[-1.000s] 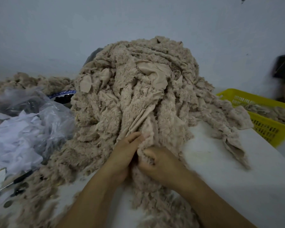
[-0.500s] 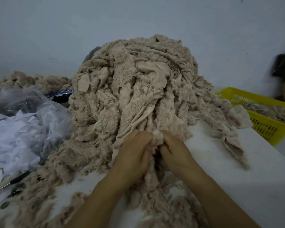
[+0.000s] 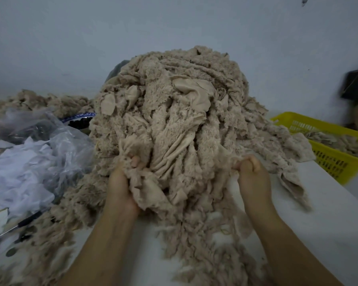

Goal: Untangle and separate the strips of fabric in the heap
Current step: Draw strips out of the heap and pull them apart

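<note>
Head view: the heap [image 3: 174, 112] of beige fleece strips rises just beyond both hands, its lower folds bunched between them. The left hand [image 3: 122, 182] grips a clump of cloth; the right hand [image 3: 252, 176] is clenched round a strip's edge. Most strips run from the heap's top down toward the person. It lies on a white table [image 3: 318, 223] against a pale wall [image 3: 91, 48]. A yellow basket [image 3: 329, 162] stands beyond the right fingers [image 3: 250, 162], and a plastic bag [image 3: 39, 151] lies left of the left hand.

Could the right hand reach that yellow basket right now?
Probably yes: the yellow basket lies close on its side, only a draped strip between. But the right hand grips fabric of the heap.
</note>
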Tool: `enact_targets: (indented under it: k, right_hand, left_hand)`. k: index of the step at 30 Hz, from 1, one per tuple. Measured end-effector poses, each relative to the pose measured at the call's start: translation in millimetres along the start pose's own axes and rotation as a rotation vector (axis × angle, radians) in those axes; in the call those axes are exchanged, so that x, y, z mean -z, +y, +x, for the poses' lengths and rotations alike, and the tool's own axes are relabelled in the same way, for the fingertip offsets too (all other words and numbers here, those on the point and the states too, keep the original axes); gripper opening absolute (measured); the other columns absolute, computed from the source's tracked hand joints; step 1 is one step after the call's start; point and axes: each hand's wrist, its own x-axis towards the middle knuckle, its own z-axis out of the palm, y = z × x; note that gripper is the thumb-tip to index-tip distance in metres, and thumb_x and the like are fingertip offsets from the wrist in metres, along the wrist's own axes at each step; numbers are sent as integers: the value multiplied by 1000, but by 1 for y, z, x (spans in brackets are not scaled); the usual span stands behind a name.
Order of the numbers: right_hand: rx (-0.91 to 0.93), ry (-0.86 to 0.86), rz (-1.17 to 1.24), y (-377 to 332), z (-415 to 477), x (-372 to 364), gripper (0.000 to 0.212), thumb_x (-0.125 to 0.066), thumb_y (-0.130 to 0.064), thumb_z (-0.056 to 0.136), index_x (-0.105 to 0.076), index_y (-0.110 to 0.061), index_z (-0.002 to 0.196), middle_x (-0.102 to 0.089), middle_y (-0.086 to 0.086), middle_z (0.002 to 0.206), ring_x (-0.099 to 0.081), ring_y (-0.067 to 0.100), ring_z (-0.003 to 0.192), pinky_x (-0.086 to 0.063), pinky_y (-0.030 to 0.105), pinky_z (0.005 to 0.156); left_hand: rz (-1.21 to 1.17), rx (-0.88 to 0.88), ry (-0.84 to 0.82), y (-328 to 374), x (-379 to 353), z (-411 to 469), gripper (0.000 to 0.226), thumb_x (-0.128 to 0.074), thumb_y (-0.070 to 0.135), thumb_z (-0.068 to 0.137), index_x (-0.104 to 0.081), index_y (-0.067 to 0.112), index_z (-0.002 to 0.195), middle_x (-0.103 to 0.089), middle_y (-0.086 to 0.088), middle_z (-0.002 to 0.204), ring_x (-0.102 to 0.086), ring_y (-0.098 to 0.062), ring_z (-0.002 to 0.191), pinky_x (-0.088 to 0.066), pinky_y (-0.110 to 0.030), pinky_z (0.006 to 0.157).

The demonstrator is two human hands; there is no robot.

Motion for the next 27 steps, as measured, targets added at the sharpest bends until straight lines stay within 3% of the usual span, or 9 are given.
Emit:
enact_targets:
  k: [3, 5, 9, 12, 15, 18, 21, 24, 27]
  right_hand:
    - [191, -135, -47, -3, -10, -9, 22, -43, -19, 100, -62, -28, 93, -51, -18, 89, -52, -6, 71, -40, 4, 60]
    - [352, -214, -49, -13, -26, -18, 18, -45, -36, 99, -59, -39, 111, -43, -22, 113, -48, -18, 96, -37, -2, 75]
    - [498, -569, -172, -21, -49, -32, 33, -42, -77, 82, -52, -54, 104, -50, -32, 108, -52, -13, 95, -40, 4, 75]
    - [403, -802, -293, -13, -60, -44, 34, -54, -68, 83, -50, -44, 106, -55, -27, 101, -55, -8, 91, -46, 12, 70]
    - [476, -727, -426, -7, -51, -43, 15, -58, -33, 93, -49, -22, 86, -46, -11, 83, -45, 6, 73, -38, 26, 66]
    - [463, -391, -286, -11, -38, -32, 12, -62, -15, 90, -55, -25, 89, -48, -13, 89, -47, -2, 77, -36, 13, 63]
    - [551, -33, -131, -19, -33, -21, 7, -57, -13, 89, -61, -16, 94, -48, -7, 104, -45, -3, 90, -37, 10, 75]
    - [668, 83, -176, -23, -35, -21, 25, -48, -20, 85, -67, -8, 96, -47, -7, 112, -37, 7, 105, -33, 18, 90]
    - [686, -12, -189, -25, -34, -20, 27, -47, -21, 82, -67, -14, 99, -52, -15, 106, -37, 5, 104, -32, 11, 87]
  left_hand:
    - [40, 64, -1, -10, 0, -3, 46, -41, 23, 104, -67, 9, 69, -64, 0, 55, -63, -9, 47, -55, -17, 49]
    - [-36, 119, -64, -16, -5, -2, 22, -54, 17, 92, -72, 6, 84, -71, -4, 76, -69, -12, 67, -59, -22, 69]
    - [-114, 130, -153, -17, -5, -1, 25, -52, 9, 86, -71, -2, 96, -72, -15, 94, -74, -21, 80, -62, -30, 75]
    - [-120, 142, -132, -16, -2, -1, 42, -39, 15, 103, -76, -3, 94, -73, -15, 102, -74, -21, 91, -61, -31, 78]
    - [-208, 216, -249, -5, -5, -6, 9, -67, 9, 87, -74, 6, 91, -68, -4, 96, -66, -7, 95, -55, -24, 90]
    - [-175, 187, -304, -4, -2, -2, 17, -74, 6, 79, -59, 15, 81, -50, 4, 61, -50, -6, 53, -58, -24, 64]
    - [363, 57, -232, -15, -8, -10, 42, -44, 35, 103, -67, 20, 71, -50, 4, 55, -52, -10, 49, -50, -20, 57]
    - [1087, -125, -297, -33, -14, -23, 40, -53, 80, 78, -70, 46, 89, -72, 10, 81, -68, 1, 69, -55, -21, 57]
    - [1211, -155, -405, -43, -17, -29, 38, -66, 71, 72, -72, 43, 96, -76, 1, 92, -73, -21, 88, -61, -39, 76]
